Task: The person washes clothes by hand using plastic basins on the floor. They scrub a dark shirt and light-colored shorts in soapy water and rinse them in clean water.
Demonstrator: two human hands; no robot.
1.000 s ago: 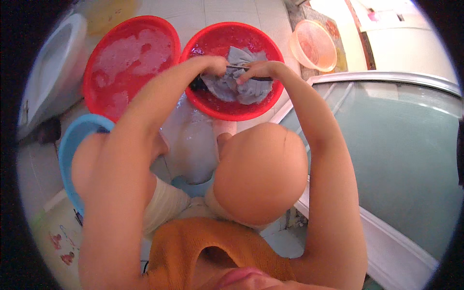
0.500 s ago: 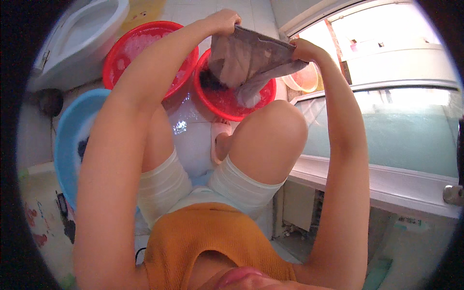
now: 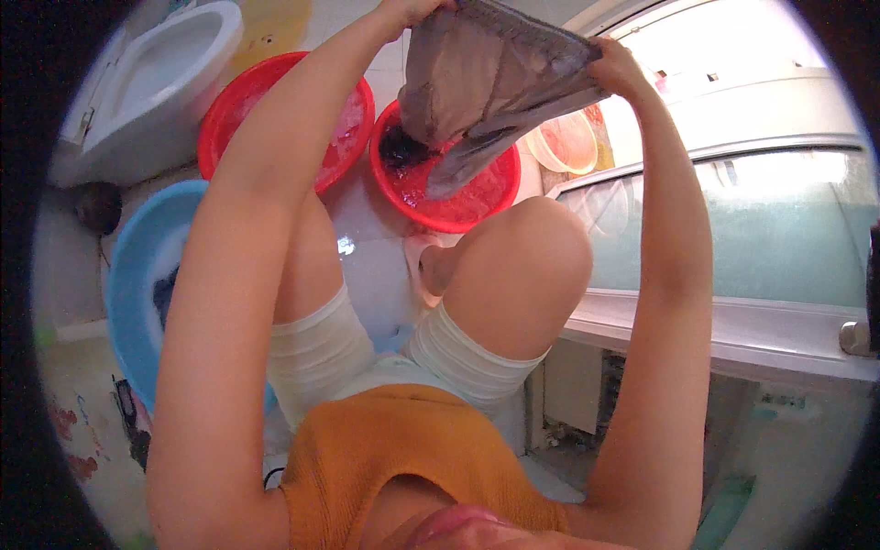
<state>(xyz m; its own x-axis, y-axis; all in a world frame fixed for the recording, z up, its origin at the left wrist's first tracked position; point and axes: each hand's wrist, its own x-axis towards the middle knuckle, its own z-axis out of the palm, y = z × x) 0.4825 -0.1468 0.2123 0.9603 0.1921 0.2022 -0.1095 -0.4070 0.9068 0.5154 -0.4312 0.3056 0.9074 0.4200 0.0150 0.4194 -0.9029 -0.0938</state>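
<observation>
A wet grey pair of pants (image 3: 495, 73) hangs stretched by its upper edge between my two hands. My left hand (image 3: 414, 11) is closed on one corner near the top of the view, its fingertips partly cut off. On the other corner my right hand (image 3: 620, 68) is closed, a bit lower. The lower ends of the cloth drop into a red basin (image 3: 446, 223) of water. A dark cloth (image 3: 401, 148) lies in that basin at its left side, next to the pants.
Left of it stands another red basin (image 3: 209, 124) with sudsy water. A blue tub (image 3: 124, 302) with dark cloth sits by my left arm. A pale basin (image 3: 570, 147) is behind my right knee. A white toilet (image 3: 165, 101) stands far left; a glass door (image 3: 733, 229) lies right.
Both hands have risen and moved farther apart, pulling the pants' upper edge wider. The cloth hangs higher and straighter above the red basin.
</observation>
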